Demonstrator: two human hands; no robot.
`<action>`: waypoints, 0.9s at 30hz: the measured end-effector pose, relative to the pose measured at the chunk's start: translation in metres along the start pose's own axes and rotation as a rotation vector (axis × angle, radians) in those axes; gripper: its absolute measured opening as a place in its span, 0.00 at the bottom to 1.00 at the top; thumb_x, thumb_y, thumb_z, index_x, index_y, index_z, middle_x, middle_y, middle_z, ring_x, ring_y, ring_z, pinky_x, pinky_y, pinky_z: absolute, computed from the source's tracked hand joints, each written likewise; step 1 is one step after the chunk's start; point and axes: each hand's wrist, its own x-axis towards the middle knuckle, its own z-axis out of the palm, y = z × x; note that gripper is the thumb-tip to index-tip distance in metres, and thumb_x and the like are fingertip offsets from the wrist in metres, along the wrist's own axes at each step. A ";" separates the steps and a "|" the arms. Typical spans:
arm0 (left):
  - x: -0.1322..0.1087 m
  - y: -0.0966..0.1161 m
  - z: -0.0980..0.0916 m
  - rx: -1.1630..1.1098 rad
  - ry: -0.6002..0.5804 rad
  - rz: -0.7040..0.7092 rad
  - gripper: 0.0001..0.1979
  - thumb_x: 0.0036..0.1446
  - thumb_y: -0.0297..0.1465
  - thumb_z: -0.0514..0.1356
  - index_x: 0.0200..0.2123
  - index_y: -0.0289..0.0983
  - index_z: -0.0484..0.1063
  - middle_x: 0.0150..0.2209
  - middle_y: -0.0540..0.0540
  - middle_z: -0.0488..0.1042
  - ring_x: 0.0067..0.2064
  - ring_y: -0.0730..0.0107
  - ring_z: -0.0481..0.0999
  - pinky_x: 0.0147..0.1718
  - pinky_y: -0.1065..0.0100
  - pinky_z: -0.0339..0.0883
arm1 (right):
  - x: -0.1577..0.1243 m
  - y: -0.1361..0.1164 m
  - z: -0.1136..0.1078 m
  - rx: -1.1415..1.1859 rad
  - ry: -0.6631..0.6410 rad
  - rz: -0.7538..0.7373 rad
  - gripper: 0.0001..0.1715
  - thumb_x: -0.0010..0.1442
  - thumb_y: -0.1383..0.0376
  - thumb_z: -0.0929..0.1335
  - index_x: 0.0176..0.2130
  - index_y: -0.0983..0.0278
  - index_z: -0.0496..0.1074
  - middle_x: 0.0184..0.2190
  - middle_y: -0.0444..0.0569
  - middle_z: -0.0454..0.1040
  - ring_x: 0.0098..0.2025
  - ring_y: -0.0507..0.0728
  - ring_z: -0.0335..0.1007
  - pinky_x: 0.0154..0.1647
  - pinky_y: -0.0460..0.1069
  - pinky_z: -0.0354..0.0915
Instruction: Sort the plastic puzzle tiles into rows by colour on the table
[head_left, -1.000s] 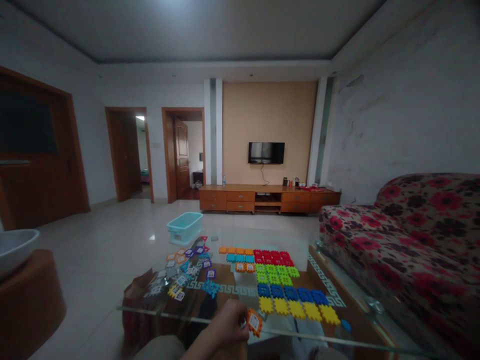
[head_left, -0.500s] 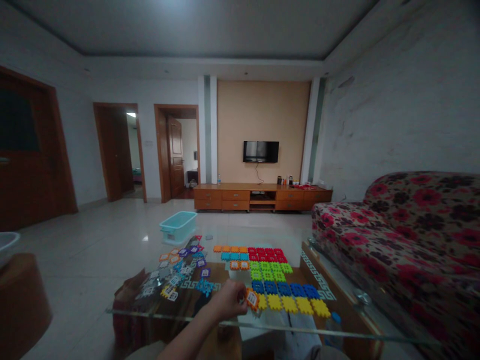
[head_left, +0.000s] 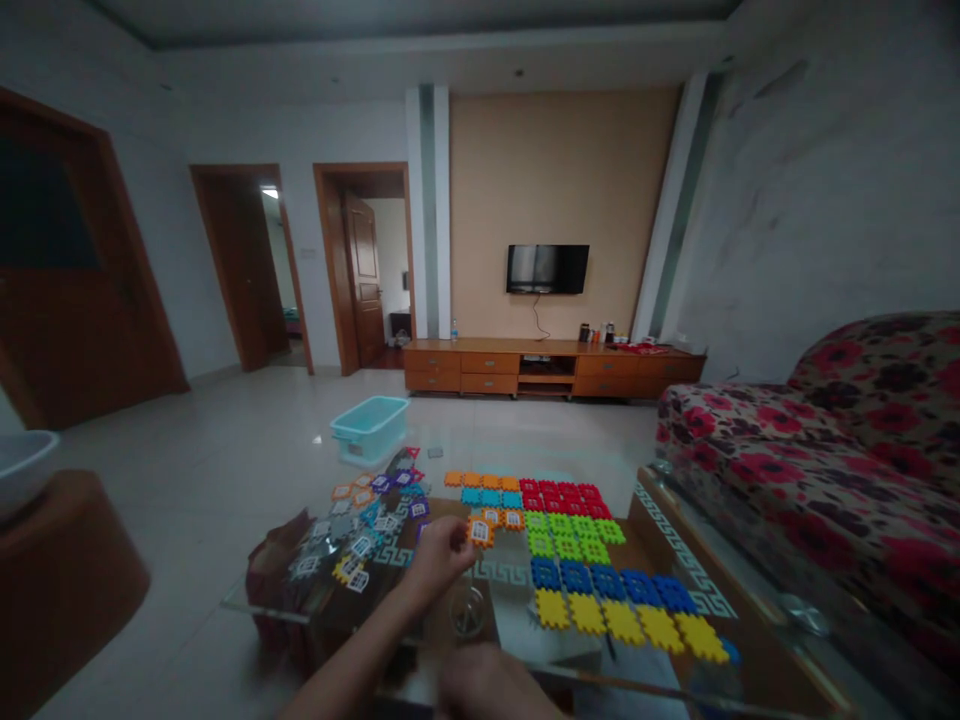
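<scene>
The orange plastic tile [head_left: 480, 531] is pinched in your left hand [head_left: 439, 560]. Your fingers hold it tight by its edge, up above the glass top of the coffee table [head_left: 262, 610]. It has a little white square on it with a small house shape. It is just beside a short row of small orange tiles [head_left: 502, 519].

Your right hand [head_left: 487, 685] is low down at the bottom of the view, by the near edge of the table. It is blurry, so you cannot tell if it is open or closed, and it holds nothing you can see.

Past your left hand, the tiles lie in neat color rows on the glass. There is an orange row [head_left: 476, 480], a teal row [head_left: 491, 497], a red group [head_left: 562, 497], a green group [head_left: 566, 535], a blue row [head_left: 600, 585], and a yellow row [head_left: 622, 625] nearest to you. To the left is a messy pile of mixed tiles [head_left: 360, 520] in purple, gray, orange and white. A round glass cup [head_left: 467, 610] sits just below your left hand.

A teal plastic basket [head_left: 369, 430] sits on the floor past the table. A flowery sofa [head_left: 810, 470] is on your right.
</scene>
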 end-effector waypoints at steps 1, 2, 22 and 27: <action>0.002 -0.003 0.000 0.003 0.008 -0.012 0.07 0.47 0.26 0.58 0.29 0.33 0.75 0.26 0.47 0.74 0.28 0.71 0.70 0.29 0.71 0.59 | 0.011 0.014 -0.016 -0.010 0.036 0.016 0.06 0.62 0.65 0.67 0.40 0.62 0.74 0.41 0.49 0.75 0.43 0.60 0.71 0.45 0.56 0.68; 0.004 -0.006 0.001 0.002 0.013 -0.025 0.07 0.47 0.26 0.58 0.30 0.33 0.75 0.27 0.47 0.74 0.29 0.70 0.70 0.29 0.71 0.59 | 0.021 0.027 -0.031 -0.033 0.104 0.042 0.05 0.61 0.68 0.66 0.37 0.63 0.74 0.38 0.50 0.75 0.42 0.60 0.71 0.45 0.57 0.67; 0.009 -0.012 0.039 -0.086 -0.053 0.121 0.11 0.51 0.22 0.58 0.37 0.37 0.74 0.33 0.47 0.75 0.33 0.70 0.73 0.34 0.71 0.64 | 0.028 0.154 -0.084 -0.098 0.483 0.215 0.25 0.56 0.64 0.69 0.54 0.60 0.68 0.47 0.53 0.74 0.47 0.61 0.71 0.50 0.57 0.67; 0.003 -0.011 0.044 -0.083 -0.061 0.134 0.09 0.52 0.23 0.58 0.37 0.37 0.73 0.32 0.48 0.74 0.33 0.70 0.73 0.34 0.71 0.65 | 0.024 0.152 -0.080 -0.138 0.465 0.194 0.23 0.56 0.64 0.69 0.52 0.60 0.69 0.49 0.53 0.74 0.51 0.62 0.70 0.53 0.58 0.65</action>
